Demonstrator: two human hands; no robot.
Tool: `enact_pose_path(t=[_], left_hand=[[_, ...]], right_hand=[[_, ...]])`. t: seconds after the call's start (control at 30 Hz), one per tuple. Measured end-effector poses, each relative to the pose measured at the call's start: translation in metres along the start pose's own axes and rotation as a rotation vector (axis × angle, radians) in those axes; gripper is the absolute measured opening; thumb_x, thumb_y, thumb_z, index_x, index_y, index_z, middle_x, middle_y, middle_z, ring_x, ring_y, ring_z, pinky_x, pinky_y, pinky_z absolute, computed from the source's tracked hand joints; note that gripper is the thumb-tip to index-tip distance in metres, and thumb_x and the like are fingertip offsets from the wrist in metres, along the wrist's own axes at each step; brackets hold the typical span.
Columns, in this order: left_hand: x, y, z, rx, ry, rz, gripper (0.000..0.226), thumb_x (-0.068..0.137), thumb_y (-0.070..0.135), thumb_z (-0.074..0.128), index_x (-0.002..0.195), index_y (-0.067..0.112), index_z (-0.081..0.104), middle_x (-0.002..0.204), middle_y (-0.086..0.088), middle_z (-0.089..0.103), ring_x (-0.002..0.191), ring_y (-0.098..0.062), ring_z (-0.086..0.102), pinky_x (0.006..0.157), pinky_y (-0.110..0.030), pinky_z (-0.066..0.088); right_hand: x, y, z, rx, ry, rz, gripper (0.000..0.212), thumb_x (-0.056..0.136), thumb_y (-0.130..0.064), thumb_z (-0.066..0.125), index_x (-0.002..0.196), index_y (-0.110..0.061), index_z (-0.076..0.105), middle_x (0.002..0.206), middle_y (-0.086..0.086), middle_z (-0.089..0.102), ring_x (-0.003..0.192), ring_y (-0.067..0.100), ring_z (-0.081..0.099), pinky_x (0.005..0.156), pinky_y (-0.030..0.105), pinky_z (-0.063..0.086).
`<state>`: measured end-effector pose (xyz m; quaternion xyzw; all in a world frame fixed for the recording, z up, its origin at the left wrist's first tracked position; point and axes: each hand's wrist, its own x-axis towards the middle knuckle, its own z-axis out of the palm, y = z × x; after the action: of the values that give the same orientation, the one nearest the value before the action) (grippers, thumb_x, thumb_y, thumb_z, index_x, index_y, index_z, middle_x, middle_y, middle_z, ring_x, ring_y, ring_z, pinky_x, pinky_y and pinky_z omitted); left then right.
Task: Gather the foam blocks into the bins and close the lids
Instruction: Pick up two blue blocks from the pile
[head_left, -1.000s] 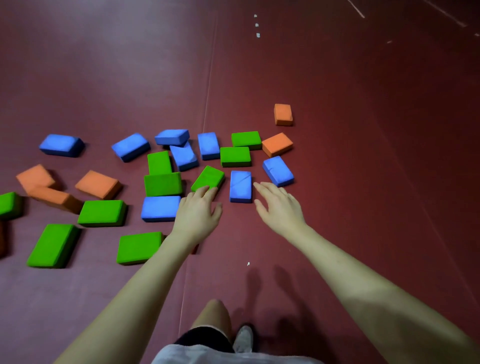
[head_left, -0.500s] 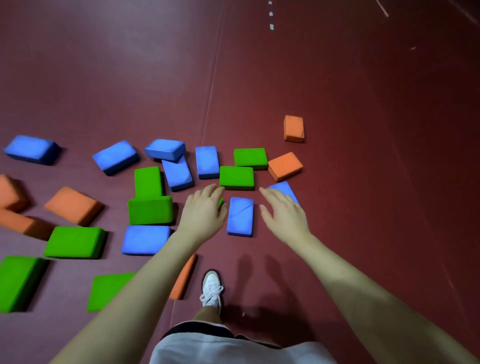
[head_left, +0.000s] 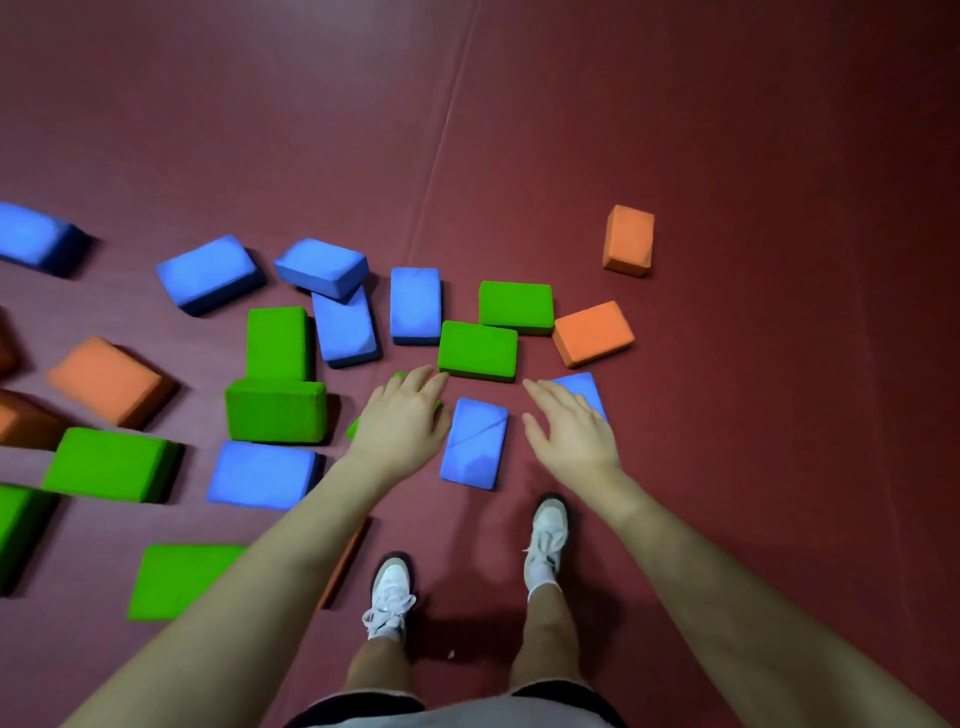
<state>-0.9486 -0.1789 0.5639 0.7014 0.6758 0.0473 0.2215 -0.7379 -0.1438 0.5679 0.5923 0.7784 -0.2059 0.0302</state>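
1. The floor (head_left: 727, 130) was the largest thing I had in view, a dark red mat with a seam running away from me, and every foam block in sight lay loose on it. No bin and no lid showed in the head view, so I judged the gathering had barely begun.
2. I took the creased blue block (head_left: 475, 441) as my landmark. It lay flat just ahead of the two white shoes (head_left: 545, 540), between my hands and apart from both.
3. Just beyond it sat a green block (head_left: 478, 351), with a second green block (head_left: 516, 306) and an orange block (head_left: 592, 332) further out to the right. A blue block (head_left: 260, 475) and a tall green block (head_left: 275, 410) lay to its left.
4. My left hand (head_left: 400, 426) hovered over a mostly hidden green block left of the landmark, fingers straight, holding nothing. Whether it touched that block I could not tell.
5. My right hand (head_left: 569, 431) reached over another blue block (head_left: 584, 389) right of the landmark, fingers spread, also holding nothing.
6. To do this step well, I reckoned I should clamp one block per hand across its short width, or press several together between both palms, since soft foam would squash and slip under a fingertip pinch.
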Motion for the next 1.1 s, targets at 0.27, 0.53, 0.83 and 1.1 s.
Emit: enact_pose_path(t=[0.27, 0.53, 0.83, 1.1], left_hand=[[0.110, 0.017, 0.067, -0.040, -0.003, -0.218, 0.047, 0.092, 0.031, 0.047, 0.131, 0.006, 0.054, 0.133, -0.017, 0.053, 0.110, -0.040, 0.054, 0.091, -0.044, 0.043], [0.158, 0.004, 0.182, -0.090, -0.047, -0.322, 0.042, 0.084, 0.026, 0.055, 0.118, 0.003, 0.064, 0.120, -0.021, 0.062, 0.095, -0.042, 0.061, 0.076, -0.046, 0.049], [0.187, -0.046, 0.380, -0.019, -0.207, -0.381, 0.050, 0.096, 0.039, 0.044, 0.140, 0.014, 0.042, 0.144, -0.009, 0.041, 0.125, -0.031, 0.042, 0.096, -0.037, 0.036], [0.208, -0.096, 0.548, -0.010, -0.314, -0.403, 0.066, 0.095, 0.054, 0.039, 0.150, 0.022, 0.022, 0.159, -0.003, 0.014, 0.143, -0.021, 0.020, 0.108, -0.037, 0.026]], right_hand=[[0.115, 0.084, 0.025, -0.122, -0.164, -0.163, 0.050, 0.096, -0.034, 0.047, 0.145, -0.027, 0.040, 0.145, -0.006, 0.044, 0.125, 0.024, 0.044, 0.102, 0.034, 0.032], [0.192, 0.150, 0.109, -0.147, -0.277, -0.351, 0.052, 0.095, -0.031, 0.051, 0.145, -0.023, 0.041, 0.147, -0.002, 0.044, 0.125, 0.026, 0.045, 0.100, 0.038, 0.037], [0.237, 0.222, 0.304, -0.166, -0.375, -0.390, 0.056, 0.095, -0.033, 0.051, 0.148, -0.027, 0.035, 0.152, -0.004, 0.036, 0.132, 0.023, 0.038, 0.103, 0.035, 0.033], [0.279, 0.277, 0.462, -0.201, -0.428, -0.382, 0.068, 0.092, -0.037, 0.057, 0.151, -0.028, 0.025, 0.160, -0.004, 0.017, 0.140, 0.026, 0.024, 0.109, 0.041, 0.029]])
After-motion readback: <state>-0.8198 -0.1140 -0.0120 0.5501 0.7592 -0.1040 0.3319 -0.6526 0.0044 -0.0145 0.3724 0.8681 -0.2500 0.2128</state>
